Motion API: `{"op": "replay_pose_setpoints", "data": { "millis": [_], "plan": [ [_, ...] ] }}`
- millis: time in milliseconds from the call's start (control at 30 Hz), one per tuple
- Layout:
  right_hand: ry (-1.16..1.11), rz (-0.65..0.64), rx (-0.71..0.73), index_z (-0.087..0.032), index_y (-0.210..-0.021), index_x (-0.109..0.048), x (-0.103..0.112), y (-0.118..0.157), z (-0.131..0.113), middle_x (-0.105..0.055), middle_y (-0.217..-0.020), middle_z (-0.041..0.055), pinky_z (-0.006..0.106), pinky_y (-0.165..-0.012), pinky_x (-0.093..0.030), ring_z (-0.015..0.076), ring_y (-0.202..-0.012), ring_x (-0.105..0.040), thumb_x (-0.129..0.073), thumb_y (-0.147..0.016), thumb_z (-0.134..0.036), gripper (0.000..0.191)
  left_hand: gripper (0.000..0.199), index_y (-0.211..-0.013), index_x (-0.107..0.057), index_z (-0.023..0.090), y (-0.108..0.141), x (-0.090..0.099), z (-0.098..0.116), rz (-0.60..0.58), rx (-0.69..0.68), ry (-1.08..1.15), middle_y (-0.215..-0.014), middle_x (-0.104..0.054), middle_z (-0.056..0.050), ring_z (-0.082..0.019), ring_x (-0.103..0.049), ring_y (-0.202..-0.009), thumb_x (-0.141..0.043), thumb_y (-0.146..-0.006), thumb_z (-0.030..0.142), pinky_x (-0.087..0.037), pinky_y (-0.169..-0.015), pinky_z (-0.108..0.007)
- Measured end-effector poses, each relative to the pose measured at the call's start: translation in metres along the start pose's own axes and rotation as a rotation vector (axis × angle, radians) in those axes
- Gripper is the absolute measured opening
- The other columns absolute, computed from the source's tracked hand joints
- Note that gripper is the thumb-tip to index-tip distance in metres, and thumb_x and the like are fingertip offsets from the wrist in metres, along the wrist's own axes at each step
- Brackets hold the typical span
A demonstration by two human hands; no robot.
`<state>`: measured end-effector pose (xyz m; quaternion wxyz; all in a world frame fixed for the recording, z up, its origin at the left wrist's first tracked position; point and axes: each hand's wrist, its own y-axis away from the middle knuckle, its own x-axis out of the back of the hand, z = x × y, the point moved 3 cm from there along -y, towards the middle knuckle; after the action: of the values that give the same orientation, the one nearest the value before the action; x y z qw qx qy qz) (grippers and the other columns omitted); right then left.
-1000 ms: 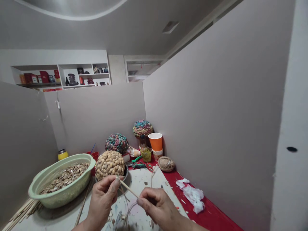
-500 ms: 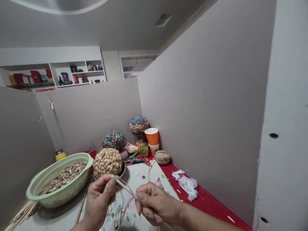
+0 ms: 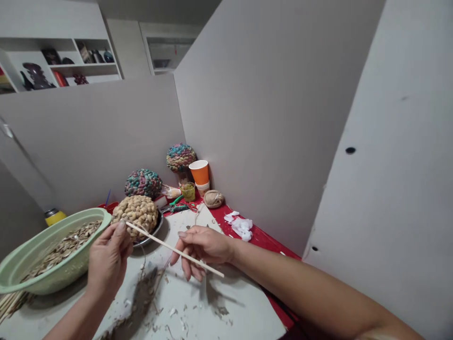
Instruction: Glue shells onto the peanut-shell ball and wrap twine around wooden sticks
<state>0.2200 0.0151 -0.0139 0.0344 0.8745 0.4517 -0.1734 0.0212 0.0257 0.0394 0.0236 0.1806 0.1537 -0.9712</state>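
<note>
My left hand point(image 3: 110, 257) pinches one end of a thin pale stick point(image 3: 177, 250), in front of the green basin. The stick slants down to the right, past my right hand point(image 3: 203, 250). That hand hovers over the white board point(image 3: 198, 311) with its fingers apart, the stick crossing in front of them. Behind my left hand a ball covered in tan shells point(image 3: 137, 212) rests in a dark round dish. A thin strand hangs below the hands, over scraps on the board.
A green basin point(image 3: 60, 271) of flat brown pieces stands left, beside a bundle of sticks point(image 3: 12, 303). Colourful balls point(image 3: 143, 183), an orange cup point(image 3: 200, 174), pliers point(image 3: 179, 208), twine point(image 3: 213, 199) and white tissue point(image 3: 241, 227) lie towards the back. Grey panels enclose the table.
The view has turned right and down. My right hand has opened and come off the strands it was pinching. The stick now extends out straight from my left hand.
</note>
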Motion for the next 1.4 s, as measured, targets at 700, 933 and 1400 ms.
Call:
{"op": "replay_pose_setpoints", "data": {
  "millis": [700,933,1400],
  "plan": [
    [0.455,0.292,0.222,-0.010,-0.086,-0.067,-0.013,0.004,-0.002,-0.045,-0.044,-0.0078,0.017,-0.037,-0.026,0.0045,-0.035,-0.033,-0.056,-0.085,-0.056,0.046,0.024,-0.084,-0.070,0.014,0.006,0.005,0.000,-0.055,-0.093,0.027,-0.052,-0.035,0.009,-0.003,-0.028,-0.045,-0.077,-0.074,0.035,-0.025,-0.040,-0.012],
    [0.490,0.329,0.207,-0.013,-0.092,-0.062,-0.013,0.000,0.002,-0.052,-0.054,-0.0059,0.017,-0.039,-0.025,0.0048,-0.041,-0.036,-0.063,-0.082,-0.052,0.040,0.025,-0.080,-0.072,0.014,0.013,0.005,0.002,-0.046,-0.088,-0.007,-0.051,-0.040,0.007,-0.003,-0.030,-0.045,-0.079,-0.070,0.035,-0.027,-0.041,-0.013],
    [0.619,0.344,0.277,-0.007,-0.084,-0.070,-0.014,0.003,0.003,-0.046,-0.048,-0.0039,0.019,-0.042,-0.029,0.0058,-0.041,-0.036,-0.052,-0.087,-0.059,0.055,0.026,-0.094,-0.076,0.018,0.020,0.009,-0.003,-0.177,-0.131,-0.028,-0.054,-0.042,0.005,-0.005,-0.035,-0.047,-0.074,-0.076,0.037,-0.028,-0.043,-0.017]
  ]
}}
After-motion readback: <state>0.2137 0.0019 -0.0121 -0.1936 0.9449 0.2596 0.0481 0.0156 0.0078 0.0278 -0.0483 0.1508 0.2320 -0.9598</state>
